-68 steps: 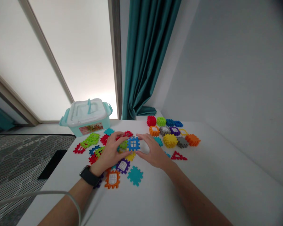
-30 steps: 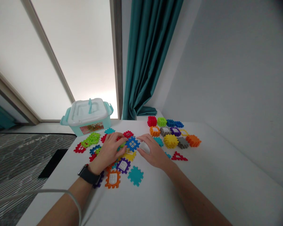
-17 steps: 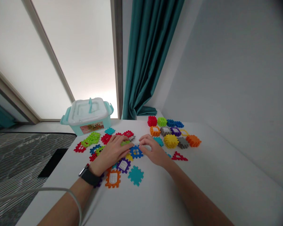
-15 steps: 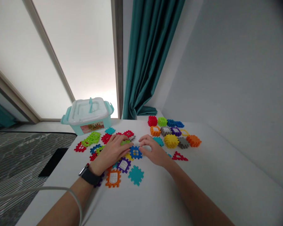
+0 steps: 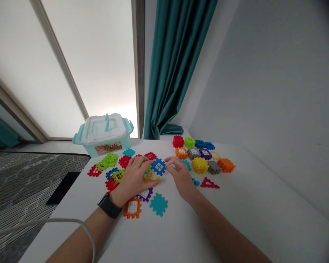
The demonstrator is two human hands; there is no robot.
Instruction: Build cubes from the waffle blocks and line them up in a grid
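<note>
Blue, plastic-looking and toothed along its edges, the window piece (image 5: 158, 167) lies between the two hands, as seen from here in the head view. It is roughly square, so no long axis shows; it sits turned, corners leading, with one corner toward the right hand (image 5: 182, 179). That hand's bent thumb and index fingertip meet at or just beside this corner; whether they pinch it is not clear. The left hand (image 5: 135, 178) spreads thumb from fingers, its index fingertip at the piece's upper left edge, its thumb well below; neither hand is plainly nearer. Four small panes divided by a cross fill the piece's middle, pale where the white table (image 5: 164, 235) seems to show through. A yellow piece (image 5: 151, 176) lies just below it, partly within the left hand's span; a teal piece (image 5: 159, 204) lies flat, nearer the wearer.
</note>
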